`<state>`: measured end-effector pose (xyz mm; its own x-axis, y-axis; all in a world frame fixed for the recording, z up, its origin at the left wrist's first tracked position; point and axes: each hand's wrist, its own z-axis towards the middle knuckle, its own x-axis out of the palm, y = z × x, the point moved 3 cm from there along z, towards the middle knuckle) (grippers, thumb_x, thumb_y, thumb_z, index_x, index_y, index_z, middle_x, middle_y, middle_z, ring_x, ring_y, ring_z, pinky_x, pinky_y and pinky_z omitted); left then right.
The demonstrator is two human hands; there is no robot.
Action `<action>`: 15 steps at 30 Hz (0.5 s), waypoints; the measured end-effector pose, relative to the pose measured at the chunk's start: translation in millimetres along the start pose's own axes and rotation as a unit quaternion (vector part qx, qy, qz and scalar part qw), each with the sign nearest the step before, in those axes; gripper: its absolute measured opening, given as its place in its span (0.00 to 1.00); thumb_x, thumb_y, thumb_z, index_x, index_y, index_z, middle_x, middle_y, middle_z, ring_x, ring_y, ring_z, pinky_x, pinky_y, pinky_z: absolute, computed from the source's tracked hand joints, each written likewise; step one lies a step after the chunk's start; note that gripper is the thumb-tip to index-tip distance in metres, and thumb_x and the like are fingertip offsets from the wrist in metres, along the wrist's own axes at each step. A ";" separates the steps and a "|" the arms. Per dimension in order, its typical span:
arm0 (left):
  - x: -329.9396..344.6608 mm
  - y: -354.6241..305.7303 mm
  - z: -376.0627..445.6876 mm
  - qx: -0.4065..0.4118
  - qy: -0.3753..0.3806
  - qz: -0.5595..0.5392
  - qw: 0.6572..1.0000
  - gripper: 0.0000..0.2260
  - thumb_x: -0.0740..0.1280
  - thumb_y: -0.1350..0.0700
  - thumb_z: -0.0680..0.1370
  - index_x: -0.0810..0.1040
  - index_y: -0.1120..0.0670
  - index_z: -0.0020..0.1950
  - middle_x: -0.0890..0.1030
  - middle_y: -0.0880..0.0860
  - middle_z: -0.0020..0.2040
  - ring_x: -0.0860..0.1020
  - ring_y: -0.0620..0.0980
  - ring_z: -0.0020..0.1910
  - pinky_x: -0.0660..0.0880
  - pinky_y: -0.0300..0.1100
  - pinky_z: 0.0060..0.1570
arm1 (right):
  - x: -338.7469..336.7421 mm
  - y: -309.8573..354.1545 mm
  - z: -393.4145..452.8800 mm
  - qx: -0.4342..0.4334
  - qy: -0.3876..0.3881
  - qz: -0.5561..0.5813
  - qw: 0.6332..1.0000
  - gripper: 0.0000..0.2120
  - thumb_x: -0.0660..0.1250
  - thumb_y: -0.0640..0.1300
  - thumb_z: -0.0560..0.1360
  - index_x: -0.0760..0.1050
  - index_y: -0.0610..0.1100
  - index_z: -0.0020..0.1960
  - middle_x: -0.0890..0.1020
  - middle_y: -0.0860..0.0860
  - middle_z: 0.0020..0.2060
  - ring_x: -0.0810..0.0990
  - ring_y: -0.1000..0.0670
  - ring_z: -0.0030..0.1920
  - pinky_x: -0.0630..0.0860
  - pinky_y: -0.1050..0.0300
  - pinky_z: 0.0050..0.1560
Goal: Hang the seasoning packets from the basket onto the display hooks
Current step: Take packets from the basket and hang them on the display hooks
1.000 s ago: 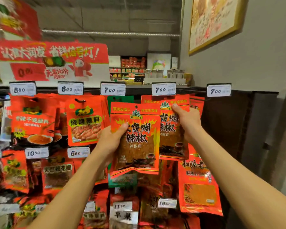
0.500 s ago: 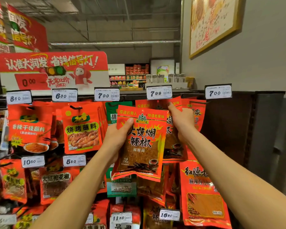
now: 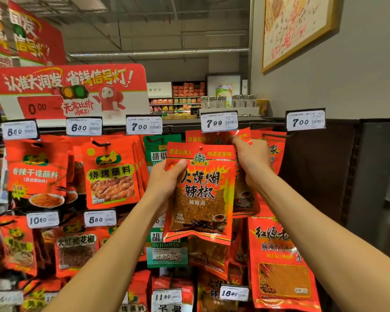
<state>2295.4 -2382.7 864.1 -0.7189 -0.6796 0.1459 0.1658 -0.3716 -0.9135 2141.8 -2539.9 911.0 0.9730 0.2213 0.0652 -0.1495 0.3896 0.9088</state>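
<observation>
A supermarket aisle is shown: printed price tags (image 3: 219, 122) are clipped above hooks of hanging seasoning packets (image 3: 112, 172), a red promotional sign (image 3: 70, 91) is mounted above, stocked shelves (image 3: 180, 97) are seen far behind

Grey wall (image 3: 338, 82) on right, with gold-framed picture (image 3: 295, 25). Red promotional sign (image 3: 72, 91) above the rack. Far shelves (image 3: 185, 97) behind, dim ceiling (image 3: 167, 23) overhead.

Red promotional sign (image 3: 70, 91) above rack; framed picture (image 3: 295, 30) on grey wall (image 3: 347, 82); glass jars (image 3: 230, 101) on distant shelf.
</observation>
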 end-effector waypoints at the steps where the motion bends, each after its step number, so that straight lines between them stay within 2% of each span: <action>1: -0.8 1.3 0.5 0.000 0.000 0.002 1.000 0.03 0.70 0.55 0.80 0.83 0.53 0.50 0.87 0.53 0.43 0.86 0.51 0.42 0.80 0.45 0.41 | 1.2 0.1 0.2 -0.002 -0.003 -0.002 1.000 0.21 0.73 0.55 0.73 0.71 0.48 0.28 0.79 0.49 0.28 0.76 0.47 0.32 0.69 0.51 0.35; 5: 2.9 0.6 1.7 0.008 0.010 0.011 1.000 0.04 0.69 0.56 0.80 0.83 0.55 0.51 0.87 0.52 0.43 0.86 0.51 0.42 0.80 0.44 0.40 | 2.1 0.2 0.0 0.004 -0.011 0.008 1.000 0.14 0.73 0.53 0.72 0.77 0.45 0.35 0.82 0.45 0.34 0.78 0.46 0.35 0.71 0.51 0.37; 8: 5.5 -3.9 3.8 0.021 0.018 0.020 0.999 0.04 0.69 0.56 0.80 0.82 0.55 0.50 0.87 0.50 0.41 0.86 0.49 0.40 0.79 0.39 0.36 | 1.7 -1.8 2.1 0.011 0.001 0.012 1.000 0.16 0.73 0.53 0.71 0.75 0.47 0.30 0.83 0.45 0.32 0.82 0.42 0.35 0.75 0.46 0.36; 10: 6.2 -6.4 5.3 0.020 0.020 0.025 0.999 0.04 0.69 0.56 0.80 0.82 0.55 0.51 0.87 0.50 0.41 0.86 0.48 0.40 0.79 0.39 0.36 | 1.3 -0.9 4.0 0.015 0.015 0.009 1.000 0.16 0.74 0.54 0.70 0.75 0.47 0.28 0.84 0.45 0.32 0.85 0.39 0.38 0.79 0.42 0.39; 12: 6.8 -7.3 7.5 0.017 0.019 0.031 0.999 0.04 0.69 0.56 0.80 0.82 0.55 0.51 0.87 0.51 0.41 0.86 0.49 0.40 0.80 0.39 0.36 | 0.7 1.4 5.5 0.023 0.038 0.013 0.999 0.15 0.76 0.57 0.66 0.79 0.46 0.32 0.87 0.45 0.36 0.86 0.37 0.43 0.81 0.37 0.46; 15: 8.9 -6.0 11.2 0.014 0.013 0.042 0.999 0.04 0.70 0.56 0.80 0.83 0.55 0.50 0.87 0.52 0.42 0.86 0.50 0.41 0.79 0.41 0.38 | -0.7 1.4 9.5 0.025 0.057 0.013 0.998 0.21 0.79 0.63 0.62 0.81 0.44 0.35 0.87 0.44 0.38 0.86 0.37 0.44 0.81 0.34 0.50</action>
<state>2295.6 -2393.6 875.1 -0.7184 -0.6932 0.0591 0.2447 -0.3312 -0.9113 2142.6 -2548.0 916.1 0.9423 0.3318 0.0452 -0.1632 0.3371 0.9272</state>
